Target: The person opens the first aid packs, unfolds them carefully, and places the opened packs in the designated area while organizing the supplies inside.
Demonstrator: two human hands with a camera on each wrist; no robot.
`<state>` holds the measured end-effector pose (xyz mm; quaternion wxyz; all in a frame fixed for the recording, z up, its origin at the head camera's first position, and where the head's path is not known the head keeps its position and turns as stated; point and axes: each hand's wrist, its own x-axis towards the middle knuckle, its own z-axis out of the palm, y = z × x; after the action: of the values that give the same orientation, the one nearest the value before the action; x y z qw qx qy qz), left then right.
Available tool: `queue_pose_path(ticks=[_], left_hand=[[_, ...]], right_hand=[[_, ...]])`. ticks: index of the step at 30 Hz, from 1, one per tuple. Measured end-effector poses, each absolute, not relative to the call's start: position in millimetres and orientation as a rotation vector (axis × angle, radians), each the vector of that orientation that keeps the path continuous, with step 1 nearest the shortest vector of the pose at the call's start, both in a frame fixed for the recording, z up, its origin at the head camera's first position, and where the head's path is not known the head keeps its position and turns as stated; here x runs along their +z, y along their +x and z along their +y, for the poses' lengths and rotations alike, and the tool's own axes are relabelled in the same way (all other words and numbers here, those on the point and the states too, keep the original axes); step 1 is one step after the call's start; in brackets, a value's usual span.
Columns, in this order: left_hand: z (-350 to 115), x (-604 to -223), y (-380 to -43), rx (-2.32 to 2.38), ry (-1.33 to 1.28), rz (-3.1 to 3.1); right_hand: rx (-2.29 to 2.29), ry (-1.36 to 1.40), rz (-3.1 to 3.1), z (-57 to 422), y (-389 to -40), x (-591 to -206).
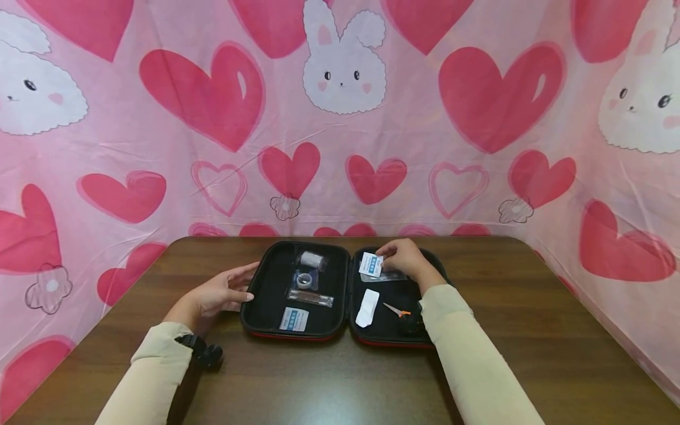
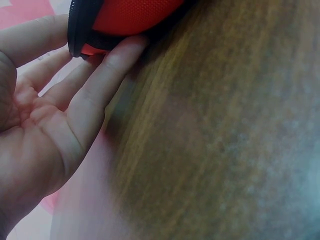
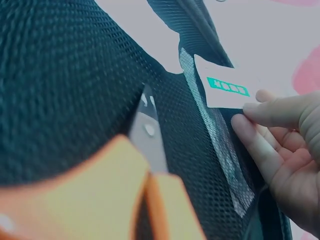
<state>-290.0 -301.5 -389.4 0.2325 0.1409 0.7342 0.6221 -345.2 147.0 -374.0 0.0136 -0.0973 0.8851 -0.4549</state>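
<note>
An unfolded black-lined case with a red shell lies on the table. My left hand grips its left rim, thumb at the zipper edge and fingers against the red outside. Over the upper part of the right half, my right hand pinches a small white packet with a blue-green printed label by its right edge. Under that packet lies a clear plastic bag. Below are a white pad-like piece and orange-handled scissors, whose blades loom close in the right wrist view.
The left half holds a white roll, a tape ring in a wrapper, a clear packet of thin brown sticks and another white-and-blue packet. A brown wooden table extends around the case; a pink heart-print cloth hangs behind.
</note>
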Motion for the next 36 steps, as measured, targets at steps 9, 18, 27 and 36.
queue_pose_path(ticks=[9, 18, 27, 36], left_hand=[[-303, -389, -289, 1.696, 0.388, 2.048], [-299, -388, -288, 1.694, 0.394, 2.05], [-300, -389, -288, 1.711, 0.403, 2.035], [-302, -392, -289, 1.697, 0.395, 2.063]], right_hand=[[-1.596, -0.279, 2.592, 152, -341, -370], [-1.612, -0.238, 2.569, 147, -344, -375], [-1.61, -0.189, 2.621, 150, -341, -373], [-1.524, -0.281, 2.705, 168, -334, -365]])
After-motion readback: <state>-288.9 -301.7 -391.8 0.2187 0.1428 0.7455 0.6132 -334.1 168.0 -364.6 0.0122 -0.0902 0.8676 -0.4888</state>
